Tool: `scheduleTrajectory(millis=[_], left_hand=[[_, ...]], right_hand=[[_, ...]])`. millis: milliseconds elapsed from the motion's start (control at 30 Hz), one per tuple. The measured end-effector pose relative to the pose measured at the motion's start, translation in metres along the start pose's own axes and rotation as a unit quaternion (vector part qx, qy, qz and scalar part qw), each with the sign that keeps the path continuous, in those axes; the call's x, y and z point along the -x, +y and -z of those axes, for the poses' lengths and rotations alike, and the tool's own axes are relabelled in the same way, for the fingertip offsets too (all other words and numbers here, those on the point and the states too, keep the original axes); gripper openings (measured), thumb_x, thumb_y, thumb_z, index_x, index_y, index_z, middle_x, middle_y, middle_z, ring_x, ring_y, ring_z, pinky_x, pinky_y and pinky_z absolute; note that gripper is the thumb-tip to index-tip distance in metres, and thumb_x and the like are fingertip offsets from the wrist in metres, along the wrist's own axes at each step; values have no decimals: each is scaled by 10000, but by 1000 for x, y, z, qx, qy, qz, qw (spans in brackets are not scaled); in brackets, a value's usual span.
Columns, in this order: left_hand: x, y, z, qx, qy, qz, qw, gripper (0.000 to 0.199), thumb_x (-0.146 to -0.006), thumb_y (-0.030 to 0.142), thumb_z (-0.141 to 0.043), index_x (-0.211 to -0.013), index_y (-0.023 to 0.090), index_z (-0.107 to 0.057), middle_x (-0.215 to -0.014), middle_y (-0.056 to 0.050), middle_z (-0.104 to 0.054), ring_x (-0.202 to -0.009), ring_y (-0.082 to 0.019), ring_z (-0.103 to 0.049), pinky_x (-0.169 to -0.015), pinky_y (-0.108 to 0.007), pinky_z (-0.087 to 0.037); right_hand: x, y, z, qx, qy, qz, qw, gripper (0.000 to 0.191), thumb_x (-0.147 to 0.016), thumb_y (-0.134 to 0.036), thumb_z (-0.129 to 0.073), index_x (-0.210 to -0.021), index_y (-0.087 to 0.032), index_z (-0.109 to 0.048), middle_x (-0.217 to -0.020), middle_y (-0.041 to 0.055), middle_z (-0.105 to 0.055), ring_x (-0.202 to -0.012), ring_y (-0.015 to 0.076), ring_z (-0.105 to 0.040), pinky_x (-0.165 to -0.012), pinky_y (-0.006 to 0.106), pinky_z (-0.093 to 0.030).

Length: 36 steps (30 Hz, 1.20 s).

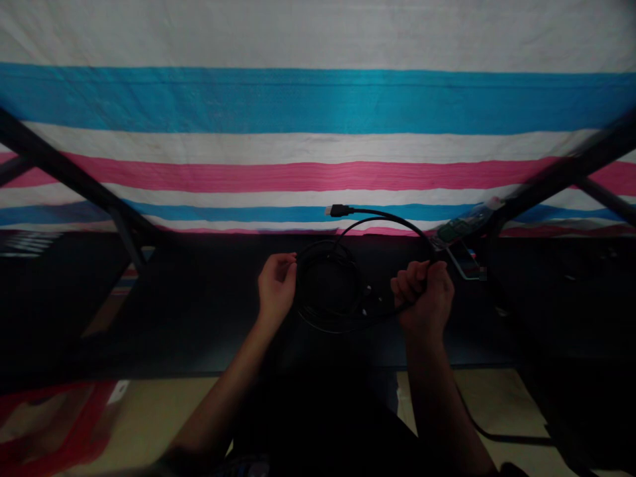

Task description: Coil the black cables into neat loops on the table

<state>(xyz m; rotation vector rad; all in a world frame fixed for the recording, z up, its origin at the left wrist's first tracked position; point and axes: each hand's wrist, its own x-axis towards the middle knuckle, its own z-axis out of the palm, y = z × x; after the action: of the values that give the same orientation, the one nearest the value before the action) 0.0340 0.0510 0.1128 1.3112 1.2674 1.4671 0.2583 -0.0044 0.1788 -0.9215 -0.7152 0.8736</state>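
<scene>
The cable (397, 218) stood in loose loops between the hands over the black table (199, 305). The right hand (428, 295) was clamped round it, and that grip seemed to be why the plug (340, 211) could arch up free, pointing left. The left hand (277, 288) had its fingertips drawn in at the coil's left edge, probably to keep the loops round; whether they pinched it, I could not tell. The bottle (464, 226) and phone (465, 258) lay to the far right, apparently set aside to leave room, before the striped sheet (318, 99).
</scene>
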Motion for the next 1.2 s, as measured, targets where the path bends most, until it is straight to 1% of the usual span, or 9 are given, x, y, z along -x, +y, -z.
scheduleTrajectory(millis=[100,200,367,433,533,667,800,933,1200], left_hand=[[2,9,-2,41,9,-13,999,102,-847,219,-608,-944,199,-586,-1038,-69,-657,-1064,-199,-635,-982,-398,-516],[1,-1,-3,46,41,7,998,162,-814,181,-637,-964,201,-580,-1024,-55,-637,-1039,-184,-625,-980,-385,-516],[-1,-28,-2,194,116,211,951,334,-790,114,-630,-1059,249,-488,-1121,-44,-592,-989,-174,-652,-841,-388,-593],[-1,-32,0,224,131,244,934,353,-784,72,-628,-1052,253,-488,-1190,-51,-578,-1005,-165,-658,-842,-361,-599],[-3,-31,4,218,108,270,932,328,-799,30,-610,-1045,229,-521,-1206,-80,-613,-1015,-157,-672,-827,-280,-586],[-4,-27,9,211,46,321,922,348,-812,16,-581,-1112,191,-548,-1131,-113,-681,-845,-147,-705,-581,-191,-522],[-3,-23,12,193,45,309,930,334,-803,71,-615,-1124,161,-604,-1003,-86,-700,-551,-61,-581,-389,-150,-339],[0,-19,12,192,48,279,940,326,-789,182,-672,-1114,168,-652,-912,-37,-670,-440,-11,-427,-339,-150,-234],[1,-54,1,121,37,211,969,330,-848,271,-617,-1161,177,-567,-1104,-89,-629,-745,-132,-656,-505,-206,-481]], right_hand=[[1,5,4,-1,-8,-6,1000,474,-894,-551,-615,-637,-205,-419,-544,-85,-270,-414,51,-211,-399,213,-205],[0,5,6,-5,-14,-3,1000,484,-880,-574,-622,-636,-206,-420,-545,-81,-279,-418,55,-236,-407,217,-225],[-2,7,9,-15,-15,0,1000,482,-849,-578,-665,-634,-199,-460,-539,-73,-318,-426,55,-281,-414,217,-246],[-3,10,11,-20,-19,-7,1000,474,-851,-570,-669,-636,-195,-473,-540,-70,-332,-431,55,-298,-418,216,-254],[-3,17,14,-15,-23,-16,999,456,-874,-556,-648,-643,-196,-492,-539,-68,-345,-427,58,-317,-416,218,-259],[-3,20,15,2,-20,-6,1000,435,-892,-542,-629,-657,-197,-507,-543,-68,-353,-428,61,-332,-412,219,-256],[-4,7,11,12,5,32,999,448,-900,-545,-614,-653,-201,-468,-543,-82,-309,-415,50,-265,-409,209,-240],[-8,-16,9,-8,39,70,997,468,-908,-553,-601,-647,-203,-433,-522,-96,-253,-398,44,-182,-390,204,-195],[-14,-42,18,-42,56,71,995,490,-925,-545,-586,-617,-208,-406,-483,-91,-231,-385,59,-125,-371,237,-129]])
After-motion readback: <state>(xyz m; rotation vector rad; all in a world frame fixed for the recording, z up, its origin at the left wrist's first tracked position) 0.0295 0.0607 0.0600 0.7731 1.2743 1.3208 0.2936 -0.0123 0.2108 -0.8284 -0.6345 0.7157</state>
